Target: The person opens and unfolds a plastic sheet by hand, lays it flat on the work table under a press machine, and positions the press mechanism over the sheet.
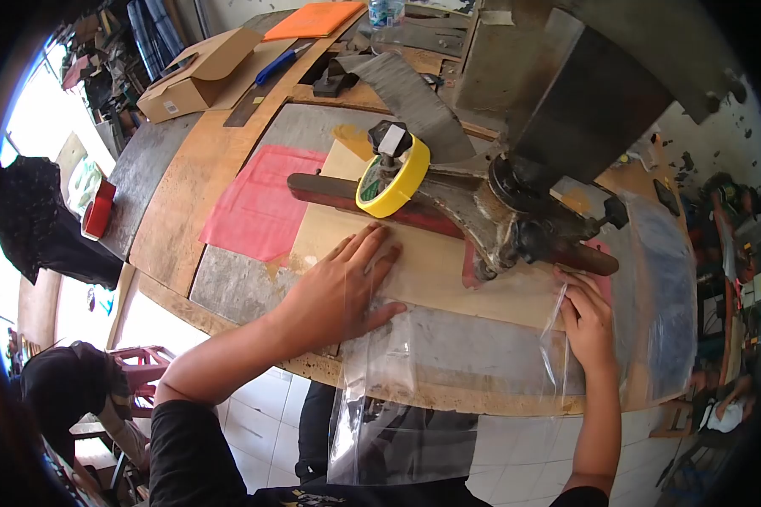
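Note:
My left hand point(359, 279) lies flat with fingers spread on a clear plastic sheet point(380, 359), just in front of a long red-brown press bar point(325, 190). Beneath the sheet is a beige strip point(431, 283) running along the bar. My right hand point(588, 317) has its fingers curled at the sheet's right side, where the film bunches up in a fold; the fingertips are partly hidden. The sheet hangs over the table's front edge towards my lap. A roll of yellow tape point(406, 182) hangs around a black knob on the metal press arm point(473, 198).
Red film point(262, 203) lies left of the bar, and more clear plastic point(664, 296) at the right. A cardboard box point(199, 76), a blue cutter point(281, 63) and an orange pad point(314, 20) are at the back. A person point(72, 393) sits at lower left.

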A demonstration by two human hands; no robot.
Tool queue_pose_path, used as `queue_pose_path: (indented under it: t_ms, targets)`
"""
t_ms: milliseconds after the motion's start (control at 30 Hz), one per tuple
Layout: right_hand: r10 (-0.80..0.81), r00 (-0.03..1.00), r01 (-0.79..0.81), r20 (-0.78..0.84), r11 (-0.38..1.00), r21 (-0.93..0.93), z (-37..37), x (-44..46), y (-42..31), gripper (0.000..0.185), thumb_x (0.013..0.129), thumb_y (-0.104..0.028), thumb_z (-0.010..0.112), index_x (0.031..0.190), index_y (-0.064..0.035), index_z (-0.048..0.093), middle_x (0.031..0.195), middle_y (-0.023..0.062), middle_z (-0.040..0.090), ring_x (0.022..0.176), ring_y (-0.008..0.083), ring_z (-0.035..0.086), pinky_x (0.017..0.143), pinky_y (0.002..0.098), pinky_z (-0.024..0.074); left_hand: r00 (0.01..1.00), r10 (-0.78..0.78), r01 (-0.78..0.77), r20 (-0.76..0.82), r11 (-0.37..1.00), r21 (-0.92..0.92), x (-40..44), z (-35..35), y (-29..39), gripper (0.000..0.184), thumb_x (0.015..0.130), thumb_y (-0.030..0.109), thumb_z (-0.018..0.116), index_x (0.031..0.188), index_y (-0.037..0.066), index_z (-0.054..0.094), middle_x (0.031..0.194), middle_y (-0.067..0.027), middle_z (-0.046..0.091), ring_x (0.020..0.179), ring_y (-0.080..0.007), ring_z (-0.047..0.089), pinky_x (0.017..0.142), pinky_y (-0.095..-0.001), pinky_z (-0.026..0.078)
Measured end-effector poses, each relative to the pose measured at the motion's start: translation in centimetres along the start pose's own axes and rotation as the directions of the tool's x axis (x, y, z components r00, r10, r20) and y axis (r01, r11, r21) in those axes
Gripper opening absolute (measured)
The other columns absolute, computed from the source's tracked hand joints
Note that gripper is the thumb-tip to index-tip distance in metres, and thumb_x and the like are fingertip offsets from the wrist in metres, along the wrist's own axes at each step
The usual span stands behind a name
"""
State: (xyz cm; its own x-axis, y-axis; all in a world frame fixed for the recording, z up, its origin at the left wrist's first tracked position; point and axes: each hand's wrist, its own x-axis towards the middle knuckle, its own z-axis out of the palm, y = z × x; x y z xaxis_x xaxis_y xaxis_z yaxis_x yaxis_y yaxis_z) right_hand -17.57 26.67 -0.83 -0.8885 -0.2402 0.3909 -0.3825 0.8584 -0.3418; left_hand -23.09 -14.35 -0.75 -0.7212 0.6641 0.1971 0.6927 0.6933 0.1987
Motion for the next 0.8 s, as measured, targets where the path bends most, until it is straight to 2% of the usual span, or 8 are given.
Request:
queue_pose_path:
  t_ms: [100,433,567,633,800]
  targets:
    - [-0.01,1.0,0.01,0.0,1.0,0.002,-0.05,-0.08,-0.22,0.016,0.09,0.009,0.071,0.106,0.0064,0.07,0.131,0.0169,0.076,0.12,0.0379,0.071,0.102,0.045,0.0572,0.999,-0.034,0.035,0.003,0.999,-0.028,-0.11,0.1,0.14,0.076,0.1,0.05,0.072,0.15,-0.005,0.056,0.162,-0.0274,0.044,0.152,-0.0427,0.046,0.124,-0.0474,0.044]
    - [-0.038,0.999,0.038,-0.016,0.999,0.011,0.12,-0.15,0.03,0.015,0.09,0.008,0.071,0.105,0.0064,0.07,0.131,0.0155,0.077,0.119,0.0374,0.071,0.099,0.0434,0.0582,1.0,-0.008,0.008,-0.03,1.0,-0.017,-0.14,0.56,-0.12,0.076,0.1,0.05,0.073,0.15,-0.005,0.057,0.16,-0.0267,0.046,0.151,-0.0414,0.047,0.124,-0.0453,0.044]
    - [-0.03,0.999,0.03,-0.014,0.999,0.015,0.14,-0.25,0.18,0.015,0.09,0.008,0.071,0.105,0.0063,0.07,0.131,0.0154,0.077,0.118,0.0372,0.071,0.099,0.0432,0.0582,0.999,-0.001,0.0,-0.032,1.0,-0.02,-0.08,0.57,-0.15,0.076,0.099,0.049,0.074,0.149,-0.006,0.057,0.159,-0.0271,0.046,0.151,-0.0409,0.048,0.124,-0.045,0.044]
    - [-0.01,1.0,0.01,-0.006,0.999,0.043,0.07,-0.25,0.16,0.021,0.09,0.01,0.067,0.11,0.0063,0.073,0.13,0.0161,0.078,0.12,0.037,0.071,0.102,0.0438,0.0568,0.999,0.003,-0.003,-0.035,1.0,-0.014,-0.05,0.61,-0.13,0.076,0.099,0.048,0.074,0.149,-0.006,0.057,0.159,-0.0272,0.046,0.151,-0.0408,0.048,0.124,-0.045,0.044]
    - [-0.036,0.999,0.036,-0.012,0.999,0.027,-0.09,-0.05,0.14,0.019,0.09,0.008,0.07,0.108,0.006,0.072,0.129,0.0164,0.077,0.118,0.0376,0.071,0.101,0.044,0.0573,0.999,0.009,-0.011,-0.053,0.999,-0.033,-0.06,0.35,-0.05,0.075,0.098,0.045,0.075,0.148,-0.007,0.056,0.158,-0.0273,0.047,0.15,-0.0413,0.048,0.124,-0.0451,0.044]
